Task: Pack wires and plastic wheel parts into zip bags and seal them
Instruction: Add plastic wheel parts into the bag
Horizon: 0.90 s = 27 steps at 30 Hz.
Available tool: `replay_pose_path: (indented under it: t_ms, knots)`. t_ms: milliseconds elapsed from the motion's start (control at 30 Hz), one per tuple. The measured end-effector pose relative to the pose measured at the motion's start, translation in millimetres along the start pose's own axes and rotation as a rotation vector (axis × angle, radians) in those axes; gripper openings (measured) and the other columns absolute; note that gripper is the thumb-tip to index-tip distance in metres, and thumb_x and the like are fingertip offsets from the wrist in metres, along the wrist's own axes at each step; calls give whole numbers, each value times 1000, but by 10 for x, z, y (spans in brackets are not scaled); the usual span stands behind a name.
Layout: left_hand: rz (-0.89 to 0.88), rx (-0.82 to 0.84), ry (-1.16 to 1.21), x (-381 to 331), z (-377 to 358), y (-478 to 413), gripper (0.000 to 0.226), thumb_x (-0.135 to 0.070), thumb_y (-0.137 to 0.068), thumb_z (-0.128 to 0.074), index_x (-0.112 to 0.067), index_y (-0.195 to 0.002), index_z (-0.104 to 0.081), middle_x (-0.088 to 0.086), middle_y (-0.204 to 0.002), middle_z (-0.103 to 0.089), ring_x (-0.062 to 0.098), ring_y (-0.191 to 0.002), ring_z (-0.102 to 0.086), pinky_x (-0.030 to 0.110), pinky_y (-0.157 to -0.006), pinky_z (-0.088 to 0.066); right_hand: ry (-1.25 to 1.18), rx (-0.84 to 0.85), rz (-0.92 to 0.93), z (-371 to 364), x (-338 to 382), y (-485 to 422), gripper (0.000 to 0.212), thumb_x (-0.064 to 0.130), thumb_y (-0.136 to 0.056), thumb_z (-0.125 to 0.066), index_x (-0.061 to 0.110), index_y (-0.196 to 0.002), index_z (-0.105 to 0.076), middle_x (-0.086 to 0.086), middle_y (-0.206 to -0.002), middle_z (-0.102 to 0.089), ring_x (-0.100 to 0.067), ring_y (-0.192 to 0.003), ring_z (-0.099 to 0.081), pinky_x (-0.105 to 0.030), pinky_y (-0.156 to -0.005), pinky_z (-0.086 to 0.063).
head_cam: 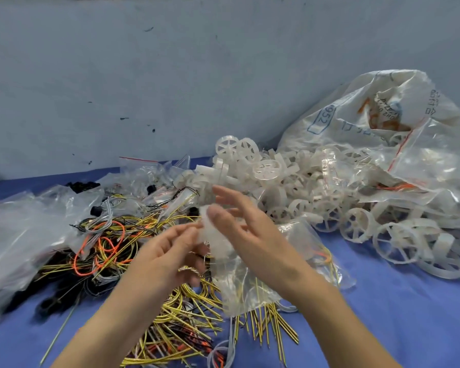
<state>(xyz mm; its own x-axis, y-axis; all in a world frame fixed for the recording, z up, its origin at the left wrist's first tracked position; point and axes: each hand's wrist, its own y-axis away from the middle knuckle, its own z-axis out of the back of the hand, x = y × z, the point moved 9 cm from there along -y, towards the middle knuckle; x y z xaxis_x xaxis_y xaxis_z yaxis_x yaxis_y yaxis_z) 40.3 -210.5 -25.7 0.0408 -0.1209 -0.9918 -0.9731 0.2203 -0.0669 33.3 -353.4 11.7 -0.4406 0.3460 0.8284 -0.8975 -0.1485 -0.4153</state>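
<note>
Now | left hand (168, 251) pinches zip bag (239, 266) | right hand (247, 229) fingers spread, touching bag

Table, wall and sack

A blue cloth-covered table (398, 309) meets a scuffed pale grey-blue wall (170, 75); a crumpled white woven printed sack (361, 112) slumps at the right.
</note>
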Motion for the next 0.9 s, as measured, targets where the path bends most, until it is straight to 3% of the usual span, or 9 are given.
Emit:
replay_pose_path:
  t_ms: [100,267,400,500,567,633,700,833,900]
  knots:
    - [47,-247,-152,19,477,7,19,-19,-99,-49,-12,-110,-63,13,-81,-65,16,-54,-60,24,-42,-49,421,-230,-73,178,-53,75,37,66,-88,-47,35,-109,-50,17,-104,-53,-2,-95,-54,-29,-80,-46]
    - [109,-220,-263,179,475,78,20,-14,-101,-46,-8,-118,-54,17,-98,-67,19,-60,-61,27,-46,-54,885,-115,-161,-226,-124,224,42,51,-90,-49,24,-119,-36,1,-110,-42,-22,-100,-48,-37,-79,-38]
    - [235,-147,140,320,336,89,22,-17,-97,-52,-1,-108,-62,15,-87,-74,15,-56,-64,24,-48,-55,824,-193,-196,-86,-157,262,11,34,-97,-41,24,-99,-38,5,-96,-43,-21,-86,-54,-34,-66,-30]
    - [398,-17,555,427,101,83,31,-16,-86,-57,9,-104,-61,18,-79,-68,16,-58,-63,23,-49,-56,621,-253,-251,71,-239,286,11,37,-94,-49,27,-88,-48,10,-86,-55,-15,-77,-52,-34,-63,-35]
    - [470,62,647,492,-65,87,33,-14,-81,-59,11,-102,-60,18,-78,-65,16,-58,-62,23,-49,-56,533,-306,-280,179,-274,305,15,38,-91,-54,29,-80,-50,12,-81,-59,-8,-74,-55,-26,-59,-37]
    - [471,87,516,569,-140,72,31,-13,-83,-61,11,-103,-64,19,-80,-66,16,-60,-62,23,-49,-56,469,-364,-277,282,-273,314,18,39,-90,-58,30,-76,-53,14,-76,-61,0,-72,-55,-15,-55,-35]
    - [399,68,290,575,-159,21,25,-11,-91,-59,5,-109,-65,17,-83,-69,15,-61,-63,23,-52,-56,427,-404,-239,349,-225,312,17,40,-90,-61,29,-77,-58,15,-76,-61,3,-73,-55,-14,-56,-37]
    - [147,137,-154,336,-325,-102,18,-14,-97,-57,-10,-112,-65,7,-74,-71,12,-54,-58,21,-47,-48,506,-388,-115,296,-14,303,18,43,-93,-58,29,-82,-59,14,-83,-56,-6,-75,-56,-32,-66,-45]
    - [60,237,-380,268,-489,-113,17,-20,-100,-52,-17,-100,-69,3,-57,-63,11,-42,-50,20,-40,-40,586,-368,-86,233,71,306,19,44,-94,-55,28,-83,-58,11,-86,-53,-14,-77,-57,-37,-66,-46]
